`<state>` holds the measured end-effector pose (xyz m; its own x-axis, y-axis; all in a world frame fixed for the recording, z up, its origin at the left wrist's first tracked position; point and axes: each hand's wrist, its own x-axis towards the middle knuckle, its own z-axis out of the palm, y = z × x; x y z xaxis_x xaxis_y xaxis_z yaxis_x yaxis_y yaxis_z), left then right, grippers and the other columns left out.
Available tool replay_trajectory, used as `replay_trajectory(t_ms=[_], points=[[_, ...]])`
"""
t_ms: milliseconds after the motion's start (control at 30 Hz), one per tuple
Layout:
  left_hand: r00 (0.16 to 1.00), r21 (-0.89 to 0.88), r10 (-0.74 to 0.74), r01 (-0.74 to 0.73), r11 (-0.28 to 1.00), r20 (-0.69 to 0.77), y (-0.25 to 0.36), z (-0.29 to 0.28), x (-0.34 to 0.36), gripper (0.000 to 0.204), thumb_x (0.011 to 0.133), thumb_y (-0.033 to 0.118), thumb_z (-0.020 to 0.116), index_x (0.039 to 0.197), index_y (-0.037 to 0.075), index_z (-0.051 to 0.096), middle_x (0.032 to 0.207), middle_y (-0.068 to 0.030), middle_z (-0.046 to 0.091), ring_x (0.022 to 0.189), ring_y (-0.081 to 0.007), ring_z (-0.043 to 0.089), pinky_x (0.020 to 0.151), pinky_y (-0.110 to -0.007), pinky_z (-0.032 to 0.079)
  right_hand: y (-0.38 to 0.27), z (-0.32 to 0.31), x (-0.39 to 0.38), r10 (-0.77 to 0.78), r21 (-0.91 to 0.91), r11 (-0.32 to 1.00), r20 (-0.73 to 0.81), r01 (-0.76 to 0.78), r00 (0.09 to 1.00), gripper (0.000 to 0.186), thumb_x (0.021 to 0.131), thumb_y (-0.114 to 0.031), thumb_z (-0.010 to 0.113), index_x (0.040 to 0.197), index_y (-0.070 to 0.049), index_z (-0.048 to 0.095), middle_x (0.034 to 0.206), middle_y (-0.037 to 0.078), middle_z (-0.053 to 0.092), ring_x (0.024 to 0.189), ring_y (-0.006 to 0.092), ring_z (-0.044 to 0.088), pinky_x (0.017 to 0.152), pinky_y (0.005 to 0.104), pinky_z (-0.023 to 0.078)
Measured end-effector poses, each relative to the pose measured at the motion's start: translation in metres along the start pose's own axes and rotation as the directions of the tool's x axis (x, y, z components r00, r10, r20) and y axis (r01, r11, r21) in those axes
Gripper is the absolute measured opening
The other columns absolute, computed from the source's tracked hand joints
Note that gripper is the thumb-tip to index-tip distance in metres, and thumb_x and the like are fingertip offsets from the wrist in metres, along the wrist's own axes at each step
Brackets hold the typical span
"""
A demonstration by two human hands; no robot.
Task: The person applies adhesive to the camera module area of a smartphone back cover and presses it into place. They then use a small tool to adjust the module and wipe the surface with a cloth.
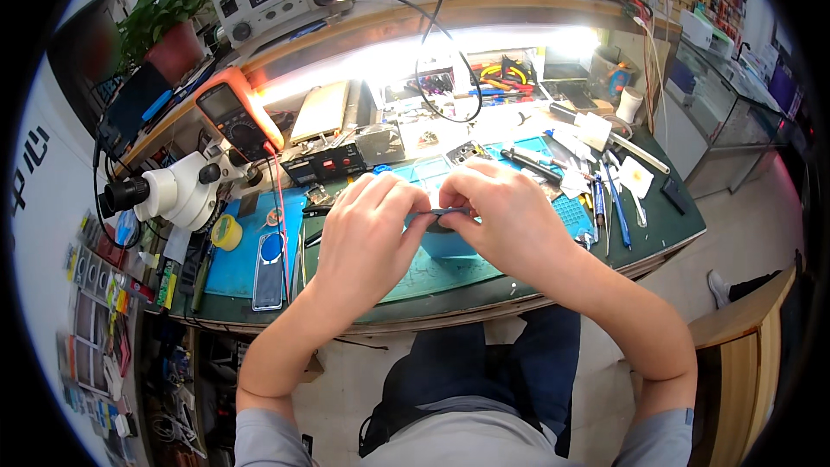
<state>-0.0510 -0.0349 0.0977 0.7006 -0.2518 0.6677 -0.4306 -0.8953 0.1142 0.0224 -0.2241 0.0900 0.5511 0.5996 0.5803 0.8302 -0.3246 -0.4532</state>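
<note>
Above the middle of the bench, my left hand (370,218) and my right hand (508,209) meet fingertip to fingertip. Between them they pinch a small, thin dark piece (444,212), one end in each hand. Fingers cover most of it, so its exact kind cannot be made out. Just below the hands shows a pale blue translucent surface (448,245), on a green work mat (413,284). Left of my left hand, a phone-shaped panel (269,272) with a blue round patch lies on a blue mat (240,270).
A white microscope (177,195) and an orange multimeter (239,112) stand at the left. Pens and hand tools, including a blue tweezer-like tool (618,203), lie at the right. A black cable (478,91) loops down beyond my hands. A yellow-lidded jar (226,232) stands left.
</note>
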Motion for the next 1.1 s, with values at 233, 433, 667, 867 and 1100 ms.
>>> replay_trajectory(t_ms=[233, 433, 667, 867, 1100], points=[[0.997, 0.009, 0.040, -0.041, 0.999, 0.072, 0.004, -0.002, 0.008, 0.019, 0.080, 0.005, 0.081, 0.090, 0.006, 0.065, 0.086, -0.0060, 0.066, 0.083, -0.0281, 0.064, 0.078, -0.041, 0.050, 0.004, -0.001, -0.013, -0.001, -0.009, 1.000, -0.072, 0.001, 0.997, 0.013, 0.083, -0.009, 0.075, 0.091, -0.005, 0.066, 0.092, 0.009, 0.067, 0.090, 0.0319, 0.069, 0.079, 0.0443, 0.055], [0.992, -0.037, 0.055, -0.051, 0.998, 0.112, 0.002, 0.004, 0.018, 0.022, 0.078, 0.004, 0.082, 0.090, 0.006, 0.064, 0.087, -0.0063, 0.066, 0.086, -0.0285, 0.064, 0.079, -0.041, 0.050, 0.011, -0.005, -0.012, 0.009, 0.040, 0.999, -0.050, -0.007, 0.999, 0.010, 0.083, -0.008, 0.074, 0.087, -0.003, 0.067, 0.088, 0.012, 0.069, 0.088, 0.0338, 0.070, 0.079, 0.0450, 0.055], [0.989, -0.078, 0.063, -0.053, 0.996, 0.136, -0.003, 0.004, 0.018, 0.022, 0.078, 0.003, 0.082, 0.090, 0.005, 0.064, 0.087, -0.0070, 0.066, 0.086, -0.0286, 0.065, 0.079, -0.040, 0.050, 0.015, -0.006, -0.007, 0.007, 0.041, 0.999, -0.004, -0.007, 1.000, 0.010, 0.083, -0.008, 0.075, 0.090, -0.002, 0.070, 0.088, 0.013, 0.071, 0.086, 0.0312, 0.071, 0.078, 0.0429, 0.056], [0.986, -0.121, 0.063, -0.044, 0.992, 0.155, -0.004, 0.004, 0.021, 0.021, 0.078, 0.002, 0.081, 0.089, 0.004, 0.063, 0.086, -0.0081, 0.066, 0.085, -0.0292, 0.065, 0.080, -0.040, 0.050, 0.018, -0.007, -0.005, -0.010, 0.007, 1.000, 0.010, 0.010, 1.000, 0.013, 0.084, -0.008, 0.077, 0.092, -0.002, 0.070, 0.085, 0.010, 0.071, 0.080, 0.0254, 0.073, 0.076, 0.0373, 0.059], [0.987, -0.094, 0.070, -0.056, 0.994, 0.146, -0.010, 0.006, 0.023, 0.022, 0.079, 0.004, 0.082, 0.090, 0.005, 0.063, 0.085, -0.0069, 0.065, 0.083, -0.0283, 0.064, 0.080, -0.041, 0.050, 0.022, -0.005, -0.005, -0.065, -0.008, 0.998, -0.032, 0.065, 0.997, 0.011, 0.084, -0.005, 0.073, 0.094, -0.001, 0.070, 0.090, 0.012, 0.072, 0.085, 0.0292, 0.073, 0.079, 0.0404, 0.058]])
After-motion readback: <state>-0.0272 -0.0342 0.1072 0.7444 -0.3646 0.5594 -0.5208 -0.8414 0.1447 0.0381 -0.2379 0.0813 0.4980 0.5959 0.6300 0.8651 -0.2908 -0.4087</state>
